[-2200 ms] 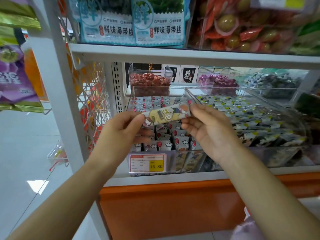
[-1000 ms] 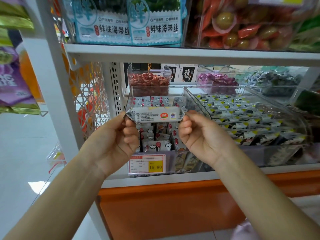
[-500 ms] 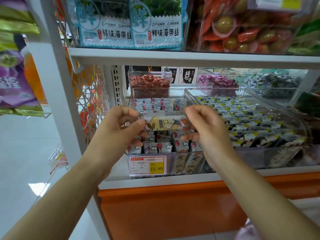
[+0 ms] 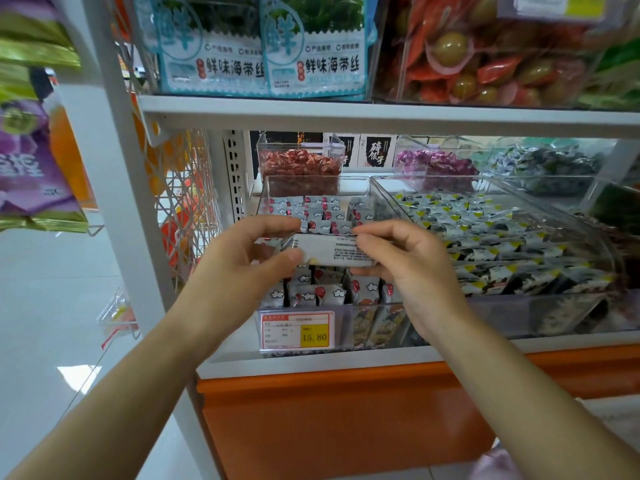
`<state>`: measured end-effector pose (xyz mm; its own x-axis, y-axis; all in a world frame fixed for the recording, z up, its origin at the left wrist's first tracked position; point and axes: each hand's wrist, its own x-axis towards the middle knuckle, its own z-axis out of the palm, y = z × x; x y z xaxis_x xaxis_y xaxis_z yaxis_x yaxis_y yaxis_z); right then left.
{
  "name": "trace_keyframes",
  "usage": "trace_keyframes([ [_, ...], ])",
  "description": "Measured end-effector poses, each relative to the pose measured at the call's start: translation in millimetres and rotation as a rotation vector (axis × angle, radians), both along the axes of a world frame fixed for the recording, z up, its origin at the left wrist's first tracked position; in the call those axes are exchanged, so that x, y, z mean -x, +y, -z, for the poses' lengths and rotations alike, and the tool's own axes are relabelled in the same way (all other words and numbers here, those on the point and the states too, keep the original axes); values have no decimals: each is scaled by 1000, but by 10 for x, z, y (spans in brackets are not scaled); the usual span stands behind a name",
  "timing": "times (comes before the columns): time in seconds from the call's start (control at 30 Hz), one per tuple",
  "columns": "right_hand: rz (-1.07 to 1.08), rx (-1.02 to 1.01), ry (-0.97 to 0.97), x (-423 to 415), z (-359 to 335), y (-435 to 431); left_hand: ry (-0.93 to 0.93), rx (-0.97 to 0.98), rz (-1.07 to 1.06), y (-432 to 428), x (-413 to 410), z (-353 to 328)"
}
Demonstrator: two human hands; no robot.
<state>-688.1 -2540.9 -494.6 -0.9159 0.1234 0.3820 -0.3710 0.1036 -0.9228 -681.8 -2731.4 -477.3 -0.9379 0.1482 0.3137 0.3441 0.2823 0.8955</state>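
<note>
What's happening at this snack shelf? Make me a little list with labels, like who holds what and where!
Held thing: one small snack packet, printed back side facing the camera
Left hand: pinches its left end
Right hand: pinches its right end
Where: over a clear bin of small packets
Price tag: 15.80
Next bin: yellow-cornered packets

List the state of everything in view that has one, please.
snack packet, held between both hands, printed back side toward the camera.
left hand, pinching the packet's left end.
right hand, pinching the packet's right end.
front bin, open-topped, stocked with rows of packets.
right bin, open-topped, stocked with yellow-cornered packets.
price tag, fixed to the front bin's front wall, reads 15.80.
</note>
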Motion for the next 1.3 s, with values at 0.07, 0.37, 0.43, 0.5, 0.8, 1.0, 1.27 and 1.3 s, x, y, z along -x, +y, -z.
trace_keyframes([
  [0.07, 14, 2, -13, 0, -3, -5, 17, 26, 12, 0, 2, 1],
  [0.37, 91, -163, 111, -41, 5, -39, 19, 79, -12, 26, 0, 22],
  [0.43, 93, -204, 130, -53, 8, -59, 0, 48, -38, 26, 11, 25],
  [0.5, 77, -214, 133, -58, 3, -67, -34, -5, -48, 15, 15, 5],
  [0.8, 14, -174, 117, -60, -2, -96, 102, 72, -126, -38, 26, -39],
  [1.0, 45, -74, 9, -39, 13, -91, 105, 82, -42, 4, 13, -6],
  [1.27, -198, 237, -32, 23, -8, 32, 151, 137, -17, 70, 56, 62],
  [1.3, -213, 226, -8, 36, -17, 48, 141, 97, -12, 76, 68, 57],
])
